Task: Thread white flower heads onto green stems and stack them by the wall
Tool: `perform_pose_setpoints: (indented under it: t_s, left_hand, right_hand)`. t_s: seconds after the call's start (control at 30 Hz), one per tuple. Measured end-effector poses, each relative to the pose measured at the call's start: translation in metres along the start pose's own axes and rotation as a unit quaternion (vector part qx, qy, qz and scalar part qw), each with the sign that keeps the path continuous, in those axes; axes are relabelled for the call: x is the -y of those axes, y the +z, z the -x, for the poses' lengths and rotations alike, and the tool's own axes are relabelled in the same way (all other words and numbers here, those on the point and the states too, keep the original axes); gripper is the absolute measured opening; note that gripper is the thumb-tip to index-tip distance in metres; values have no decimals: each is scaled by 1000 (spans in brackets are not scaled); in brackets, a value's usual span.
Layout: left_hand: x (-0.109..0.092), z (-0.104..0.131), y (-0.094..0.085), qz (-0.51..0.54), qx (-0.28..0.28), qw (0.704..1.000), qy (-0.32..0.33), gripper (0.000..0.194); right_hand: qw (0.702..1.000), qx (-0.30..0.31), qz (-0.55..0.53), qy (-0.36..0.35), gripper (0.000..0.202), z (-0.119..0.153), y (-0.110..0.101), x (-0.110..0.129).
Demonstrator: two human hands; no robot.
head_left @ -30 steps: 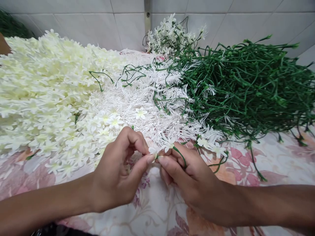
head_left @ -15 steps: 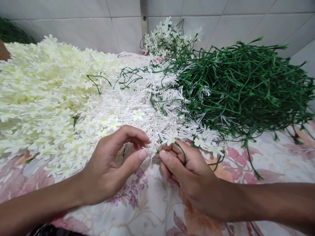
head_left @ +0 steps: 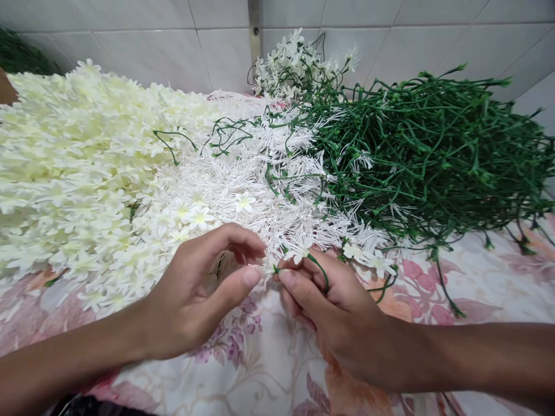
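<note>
My right hand is closed, thumb against fingers, on a green artificial flower stem. A white blossom sits at one tip of it, and a green tip with white bits pokes out past the thumb. Facing it, my left hand curves with thumb and forefinger apart, close to that tip; whether it touches the petals I cannot tell. Just behind both hands lies a heap of thin white stamens. A few finished-looking white flowers rest beside my right hand.
Cream petal flowers are heaped on the left, green stems on the right. A bunch of assembled flowers stands at the back by the tiled wall. Floral cloth covers the surface.
Both hands stay nearly in place. The white blossom on the held stem shows slightly more, and the tip by my right thumb has shifted a little left.
</note>
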State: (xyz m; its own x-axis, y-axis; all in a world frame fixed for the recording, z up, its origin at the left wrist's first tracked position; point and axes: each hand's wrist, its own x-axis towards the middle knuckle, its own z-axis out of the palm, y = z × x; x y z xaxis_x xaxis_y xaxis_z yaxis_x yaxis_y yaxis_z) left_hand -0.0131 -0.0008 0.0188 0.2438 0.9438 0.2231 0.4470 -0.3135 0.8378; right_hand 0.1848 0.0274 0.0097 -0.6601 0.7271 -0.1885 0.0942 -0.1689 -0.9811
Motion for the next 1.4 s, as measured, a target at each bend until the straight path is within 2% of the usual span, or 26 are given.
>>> perform_pose_setpoints:
  t_s: [0.07, 0.1, 0.23, 0.37, 0.5, 0.77, 1.0, 1.4]
  left_hand:
    - [1, 2, 0, 0, 13, 1000, -14, 30]
    - [1, 1, 0, -5, 20, 1000, -17, 30]
    - [0, -3, 0, 7, 11, 999, -29, 7]
    - [1, -6, -1, 10, 28, 998, -54, 8]
    - [2, -6, -3, 8, 51, 997, -59, 7]
    - [6, -5, -4, -30, 75, 996, -27, 9]
    - [8, -4, -5, -76, 73, 994, 17, 9]
    - [6, -3, -2, -42, 79, 996, 19, 12]
  right_hand:
    - [1000, -1, 3, 1, 26, 0, 0, 1]
    - [1000, -3, 8, 0, 25, 0, 1, 1]
    - [1000, -14, 22, 9, 25, 0, 1, 0]
    - [999, -20, 30, 14, 26, 0, 1, -1]
    - [998, -29, 62, -12, 27, 0, 0, 0]
    - [981, -17, 178, -79, 32, -1, -5, 5]
    - [975, -7, 200, -91, 31, -3, -5, 5]
    - [974, -7, 197, -109, 30, -2, -5, -4]
